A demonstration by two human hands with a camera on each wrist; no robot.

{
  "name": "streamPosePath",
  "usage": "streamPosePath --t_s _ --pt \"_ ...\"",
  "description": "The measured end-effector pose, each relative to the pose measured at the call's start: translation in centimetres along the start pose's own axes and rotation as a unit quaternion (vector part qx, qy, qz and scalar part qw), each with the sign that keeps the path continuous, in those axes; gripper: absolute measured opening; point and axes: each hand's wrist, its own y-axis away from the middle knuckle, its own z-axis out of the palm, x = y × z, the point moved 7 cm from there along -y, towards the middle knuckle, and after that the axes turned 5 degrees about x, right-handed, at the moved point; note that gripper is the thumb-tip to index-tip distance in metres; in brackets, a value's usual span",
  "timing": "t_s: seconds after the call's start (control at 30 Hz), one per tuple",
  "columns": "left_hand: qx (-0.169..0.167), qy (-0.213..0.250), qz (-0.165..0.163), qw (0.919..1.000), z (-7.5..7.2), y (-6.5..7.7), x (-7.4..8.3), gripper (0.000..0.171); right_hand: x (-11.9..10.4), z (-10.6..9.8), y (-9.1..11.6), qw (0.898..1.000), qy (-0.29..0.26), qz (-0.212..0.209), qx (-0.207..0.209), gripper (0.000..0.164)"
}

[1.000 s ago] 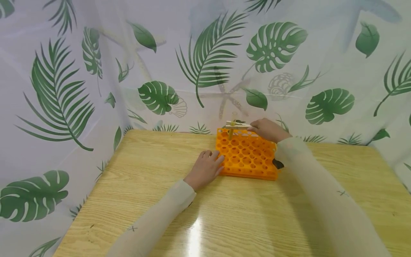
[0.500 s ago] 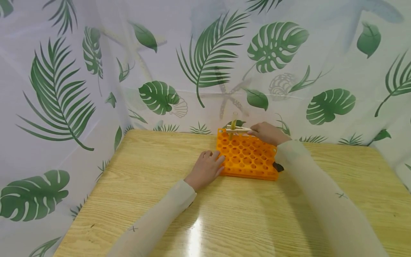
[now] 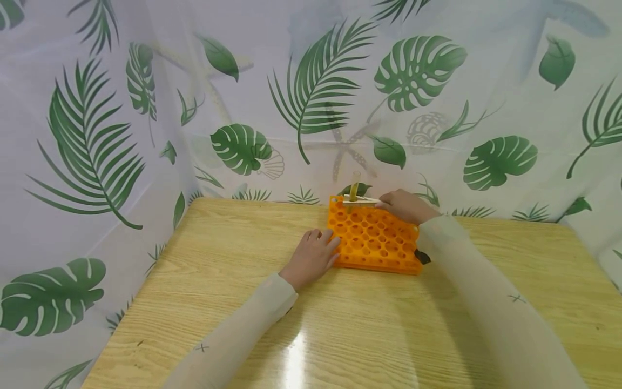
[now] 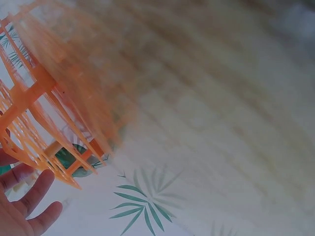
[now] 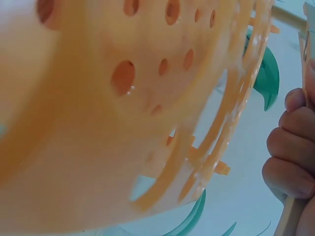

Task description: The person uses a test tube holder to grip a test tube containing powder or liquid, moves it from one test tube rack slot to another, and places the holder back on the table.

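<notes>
Head camera looks down over the table; both wrist cameras sit close against the shared orange rack (image 3: pixel 374 237)

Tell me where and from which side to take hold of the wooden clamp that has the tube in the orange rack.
Judging by its pose, grip the wooden clamp at its free handle end, coming from the right, as the right hand does. It lies level over the orange rack, with its jaw end closed on the upright test tube to the left, so only the right end is clear.
</notes>
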Motion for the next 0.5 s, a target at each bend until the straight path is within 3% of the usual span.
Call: streamPosePath --t_s 0.5 --pt "0.000 0.008 0.000 1.0000 -0.17 0.01 0.00 0.023 -0.13 0.22 -0.23 1.000 0.010 0.009 -0.010 0.031"
